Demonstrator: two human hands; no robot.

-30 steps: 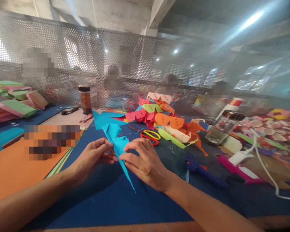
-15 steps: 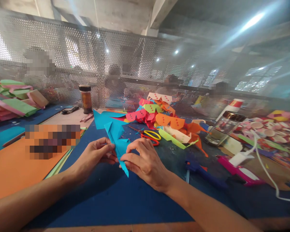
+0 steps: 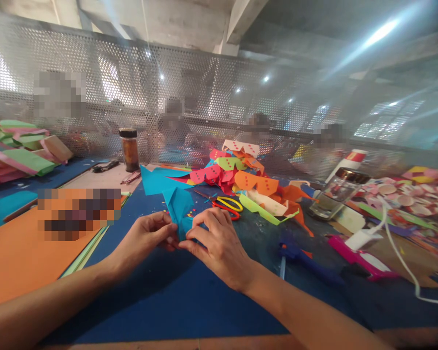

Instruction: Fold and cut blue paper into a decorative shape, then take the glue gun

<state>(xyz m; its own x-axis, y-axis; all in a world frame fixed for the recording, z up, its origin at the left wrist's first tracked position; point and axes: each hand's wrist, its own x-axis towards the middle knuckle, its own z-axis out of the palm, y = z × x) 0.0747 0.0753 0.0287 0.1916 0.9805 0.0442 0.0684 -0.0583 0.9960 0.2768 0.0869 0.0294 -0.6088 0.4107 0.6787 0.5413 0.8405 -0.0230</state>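
Note:
A folded piece of bright blue paper (image 3: 178,206) is held upright between my two hands, a little above the dark blue table. My left hand (image 3: 151,233) pinches its lower left side between thumb and fingers. From the right, my right hand (image 3: 217,243) grips its lower edge, hiding part of the folds. Beyond the held piece lies another sheet of blue paper (image 3: 156,181). Scissors with red and yellow handles (image 3: 229,204) rest just behind my right hand. Tiny coloured bits show on the table by the paper.
Cut, dotted paper shapes (image 3: 257,183) are piled at the back centre. A glass jar (image 3: 337,194), a dark blue glue gun (image 3: 310,262) and a pink power strip (image 3: 365,257) with a white cable stand right. Orange sheets (image 3: 22,262) lie left; a brown-filled jar (image 3: 130,150) stands behind.
The held blue paper has been turned and drawn in; its long lower tip no longer sticks out below my hands. Coloured bits now show behind it. Both hands have shifted only slightly.

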